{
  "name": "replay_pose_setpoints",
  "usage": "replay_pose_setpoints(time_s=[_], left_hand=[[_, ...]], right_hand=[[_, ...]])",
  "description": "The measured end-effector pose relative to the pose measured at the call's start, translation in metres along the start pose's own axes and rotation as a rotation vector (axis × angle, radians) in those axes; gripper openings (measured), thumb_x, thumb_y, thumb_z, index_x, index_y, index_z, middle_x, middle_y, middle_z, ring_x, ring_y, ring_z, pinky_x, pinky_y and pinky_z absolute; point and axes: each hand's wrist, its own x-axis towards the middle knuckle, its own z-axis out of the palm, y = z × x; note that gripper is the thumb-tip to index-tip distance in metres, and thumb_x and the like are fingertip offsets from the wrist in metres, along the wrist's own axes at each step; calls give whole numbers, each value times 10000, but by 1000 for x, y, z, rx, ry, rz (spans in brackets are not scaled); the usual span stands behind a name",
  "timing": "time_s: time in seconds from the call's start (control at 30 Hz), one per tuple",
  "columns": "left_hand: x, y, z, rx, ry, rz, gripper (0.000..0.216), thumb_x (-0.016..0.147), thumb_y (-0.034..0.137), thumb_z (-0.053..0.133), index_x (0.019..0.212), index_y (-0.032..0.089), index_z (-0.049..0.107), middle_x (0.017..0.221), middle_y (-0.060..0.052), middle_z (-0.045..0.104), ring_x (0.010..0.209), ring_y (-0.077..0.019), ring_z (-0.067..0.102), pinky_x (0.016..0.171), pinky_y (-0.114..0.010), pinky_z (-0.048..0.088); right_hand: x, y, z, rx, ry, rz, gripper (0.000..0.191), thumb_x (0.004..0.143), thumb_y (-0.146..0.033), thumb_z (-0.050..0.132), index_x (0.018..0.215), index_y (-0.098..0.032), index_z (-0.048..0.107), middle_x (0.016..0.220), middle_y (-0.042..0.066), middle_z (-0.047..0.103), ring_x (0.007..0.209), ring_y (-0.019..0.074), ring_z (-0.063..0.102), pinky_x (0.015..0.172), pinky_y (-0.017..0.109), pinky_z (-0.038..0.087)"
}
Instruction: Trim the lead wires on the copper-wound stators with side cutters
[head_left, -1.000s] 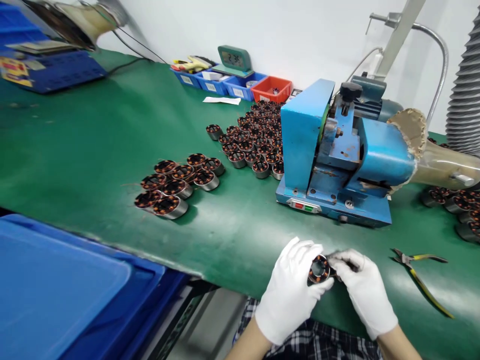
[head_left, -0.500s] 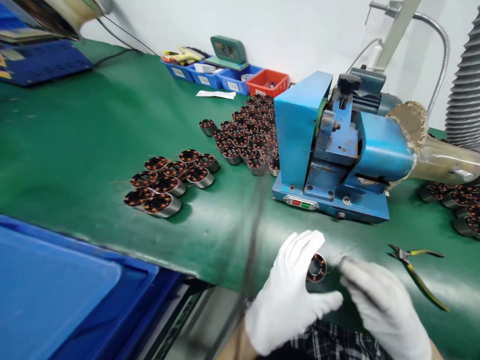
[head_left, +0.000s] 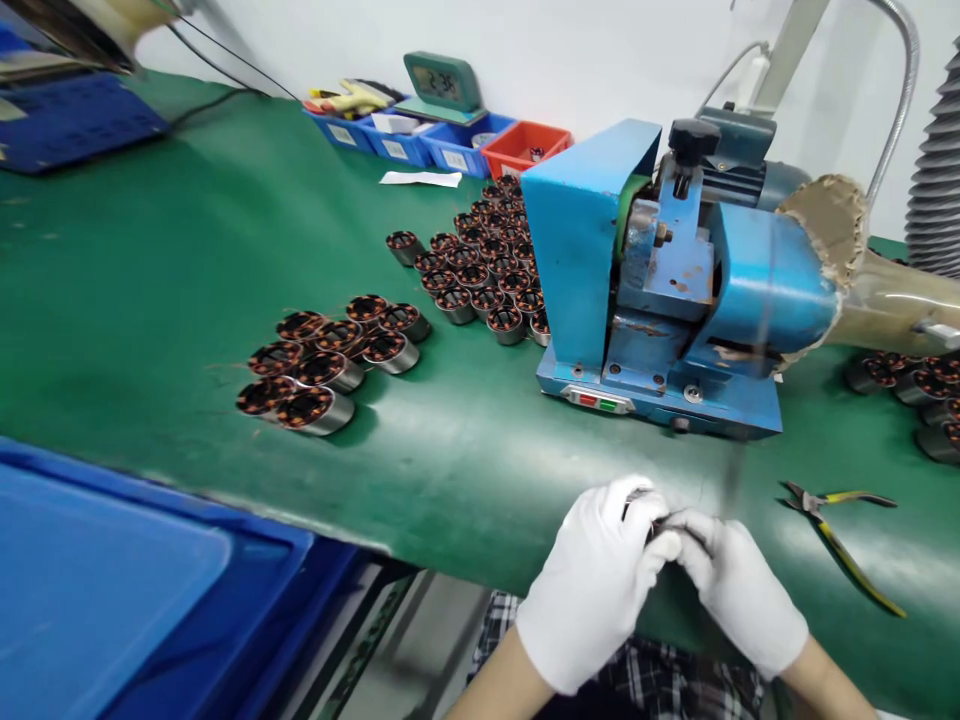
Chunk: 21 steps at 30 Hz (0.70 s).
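Observation:
My left hand (head_left: 592,585), in a white glove, is wrapped round a motor stator (head_left: 637,496) just over the front edge of the bench. Most of that stator is hidden behind the fingers. My right hand (head_left: 739,590), also gloved, meets it from the right, fingertips pinched together against the stator's side. What those fingertips hold is too small to make out; their glove tips look dark with dirt. Diagonal cutters (head_left: 814,505) with yellow-green handles lie spread on the bench to the right of my hands.
A blue belt machine (head_left: 581,260) stands just beyond my hands. Several wound stators (head_left: 319,405) are grouped at left, more (head_left: 472,275) behind them and others (head_left: 870,372) at far right. Small bins (head_left: 525,150) and a digital clock (head_left: 442,82) line the wall. Blue crates (head_left: 112,580) sit front left.
My right hand has moved left to the stator, its fingers now pinched there. The left fingers have closed further round the stator, which has turned so its open face is mostly hidden.

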Motion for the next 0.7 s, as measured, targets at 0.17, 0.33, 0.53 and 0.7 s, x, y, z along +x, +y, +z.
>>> replay_pose_setpoints(time_s=[0.17, 0.33, 0.53, 0.7], left_hand=[[3, 0, 6, 78, 64, 107, 177, 890, 191, 367, 861, 169, 540, 877, -47, 591, 765, -207, 512, 702, -385, 423], [6, -1, 12, 69, 86, 98, 189, 873, 160, 367, 790, 165, 536, 843, -44, 603, 714, -200, 476, 678, -387, 387], [7, -2, 10, 31, 69, 117, 210, 866, 154, 353, 785, 171, 546, 817, -50, 614, 751, -213, 519, 706, -398, 412], [6, -5, -3, -7, 30, 110, 126, 831, 181, 439, 896, 180, 547, 904, -45, 640, 833, -201, 582, 766, -363, 484]], right_hand=[[4, 9, -6, 254, -24, 191, 300, 862, -336, 437, 616, -184, 517, 405, -84, 346, 327, 84, 322, 311, 194, 278], [-4, 27, -34, 264, 303, 272, 280, 891, -408, 414, 757, -188, 524, 475, -67, 389, 395, 115, 401, 382, 227, 370], [-14, 18, -23, -403, 221, -456, 212, 878, -158, 449, 1037, -210, 579, 972, 99, 634, 874, 217, 603, 770, 363, 498], [-3, 19, 0, -446, 179, -543, 246, 918, -150, 347, 911, -185, 590, 752, 72, 634, 623, 183, 597, 563, 298, 499]])
